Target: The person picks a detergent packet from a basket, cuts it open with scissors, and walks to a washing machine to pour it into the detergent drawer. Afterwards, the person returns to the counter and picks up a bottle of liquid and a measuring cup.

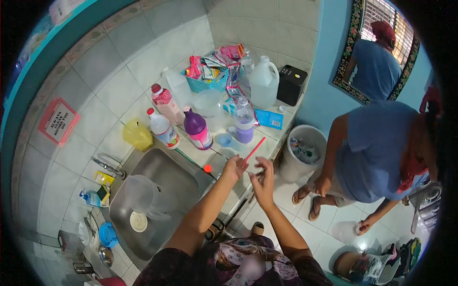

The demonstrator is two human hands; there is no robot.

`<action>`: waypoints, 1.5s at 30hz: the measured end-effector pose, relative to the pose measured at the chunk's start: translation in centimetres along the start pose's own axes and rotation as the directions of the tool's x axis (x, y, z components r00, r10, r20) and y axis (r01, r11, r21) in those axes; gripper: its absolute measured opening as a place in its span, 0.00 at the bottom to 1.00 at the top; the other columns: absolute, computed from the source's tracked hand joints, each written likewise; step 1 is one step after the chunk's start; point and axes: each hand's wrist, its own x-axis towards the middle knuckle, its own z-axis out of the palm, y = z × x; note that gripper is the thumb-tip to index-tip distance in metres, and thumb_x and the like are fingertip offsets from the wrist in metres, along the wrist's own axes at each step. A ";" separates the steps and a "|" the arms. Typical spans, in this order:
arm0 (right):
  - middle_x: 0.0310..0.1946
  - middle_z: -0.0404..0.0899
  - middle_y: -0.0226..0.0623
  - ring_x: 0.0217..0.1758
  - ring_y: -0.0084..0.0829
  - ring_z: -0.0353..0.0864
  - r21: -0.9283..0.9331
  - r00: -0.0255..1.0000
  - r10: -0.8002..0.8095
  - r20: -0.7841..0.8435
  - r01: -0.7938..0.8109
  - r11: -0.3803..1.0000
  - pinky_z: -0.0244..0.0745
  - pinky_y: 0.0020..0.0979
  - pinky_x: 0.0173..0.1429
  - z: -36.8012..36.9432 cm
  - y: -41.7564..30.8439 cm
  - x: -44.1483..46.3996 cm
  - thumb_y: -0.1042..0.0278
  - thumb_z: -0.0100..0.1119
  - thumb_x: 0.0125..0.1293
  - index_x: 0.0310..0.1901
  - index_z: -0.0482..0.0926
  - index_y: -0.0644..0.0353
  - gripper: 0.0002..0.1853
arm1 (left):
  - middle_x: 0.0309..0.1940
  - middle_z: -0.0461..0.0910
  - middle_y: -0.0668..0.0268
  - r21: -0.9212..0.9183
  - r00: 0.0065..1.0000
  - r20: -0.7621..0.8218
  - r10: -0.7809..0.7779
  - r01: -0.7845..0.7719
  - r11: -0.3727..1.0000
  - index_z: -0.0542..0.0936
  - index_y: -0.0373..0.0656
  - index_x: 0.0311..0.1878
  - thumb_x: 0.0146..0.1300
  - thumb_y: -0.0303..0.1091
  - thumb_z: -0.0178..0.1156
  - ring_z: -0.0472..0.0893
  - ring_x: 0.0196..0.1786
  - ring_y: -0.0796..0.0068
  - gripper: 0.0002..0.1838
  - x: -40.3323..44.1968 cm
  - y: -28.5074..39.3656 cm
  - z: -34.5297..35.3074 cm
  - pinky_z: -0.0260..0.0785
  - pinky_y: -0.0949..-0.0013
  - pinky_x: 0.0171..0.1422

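My left hand (234, 169) is closed around the lower end of a thin pinkish-red stick (255, 148), which slants up and to the right over the counter edge. I cannot make out exactly what kind of tool it is. Just to its right is my right hand (263, 181), raised with bent fingers apart and nothing visible in it. Ahead of both hands stand a bottle of purple liquid (244, 125), a small blue cup (224, 139) and a purple bottle (197, 128). A bright orange round end (208, 168) of a green stick lies left of my left hand.
A steel sink (162, 162) with a clear plastic pitcher (141, 194) is at left. Bottles, a blue basket (207, 82) of packets and a large jug (264, 82) crowd the counter. Another person (377, 148) stands at right, holding a clear container (345, 231), near a white bin (303, 152).
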 end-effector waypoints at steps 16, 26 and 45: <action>0.57 0.55 0.47 0.59 0.37 0.58 -0.189 0.996 -0.013 0.090 0.030 0.982 0.54 0.33 0.61 6.0 13.6 14.2 0.63 0.72 0.34 0.61 0.47 0.65 0.54 | 0.51 0.62 0.61 -0.001 0.979 -0.195 0.065 -0.067 0.998 0.60 0.41 0.53 0.57 0.36 0.50 0.64 0.55 0.65 0.21 5.6 1.7 1.9 0.62 0.59 0.55; 0.47 0.67 0.42 0.51 0.36 0.68 -0.040 0.988 0.154 -0.005 -0.154 0.987 0.62 0.32 0.55 7.8 15.3 14.7 0.67 0.71 0.33 0.54 0.57 0.64 0.44 | 0.37 0.72 0.66 0.321 0.980 0.000 0.199 -0.188 0.928 0.67 0.45 0.40 0.58 0.35 0.49 0.75 0.38 0.71 0.08 -0.8 2.1 -0.7 0.68 0.71 0.39; 0.43 0.67 0.39 0.47 0.32 0.69 0.006 0.904 0.085 -0.418 -0.091 0.996 0.63 0.31 0.53 -6.2 -1.1 1.7 0.67 0.70 0.32 0.49 0.60 0.63 0.39 | 0.22 0.68 0.71 0.727 0.956 0.167 0.240 -0.284 0.625 0.69 0.42 0.40 0.60 0.31 0.46 0.63 0.23 0.85 0.07 -20.4 1.1 -5.5 0.55 0.82 0.26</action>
